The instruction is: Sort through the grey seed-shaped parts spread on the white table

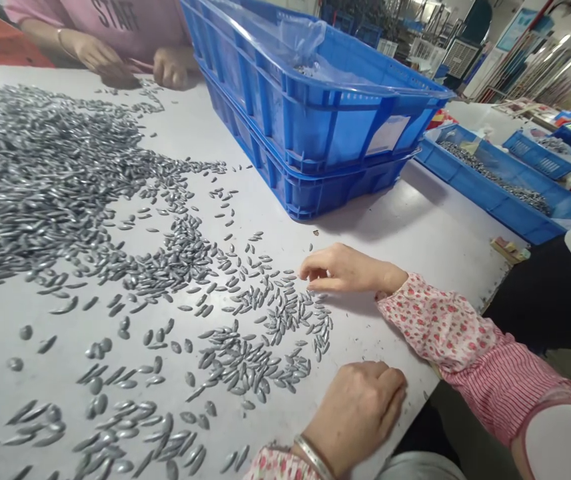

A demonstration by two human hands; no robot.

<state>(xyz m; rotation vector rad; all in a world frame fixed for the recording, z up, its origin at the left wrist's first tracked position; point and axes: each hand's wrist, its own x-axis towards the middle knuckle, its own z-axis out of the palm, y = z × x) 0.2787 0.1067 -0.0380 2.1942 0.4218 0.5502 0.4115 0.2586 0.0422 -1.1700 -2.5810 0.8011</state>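
Observation:
Small grey leaf-shaped metal pieces (245, 360) lie scattered across a white table (405, 233), with a dense heap (30, 180) at the left. My right hand (350, 270), in a floral sleeve, rests at the right edge of the scattered pieces. Its fingertips are curled and pinched together, pointing left. What they hold, if anything, does not show. My left hand (358, 410), with a metal bangle on the wrist, lies near the table's front edge as a loose fist. Its fingers are tucked under, hiding anything inside. It is just right of the nearest pieces.
Two stacked blue crates (315, 127) stand at the back of the table, the top one lined with a clear plastic bag. Another person in a pink shirt has both hands (100, 60) on the far left edge. Shallower blue trays (495, 180) holding parts sit at the right.

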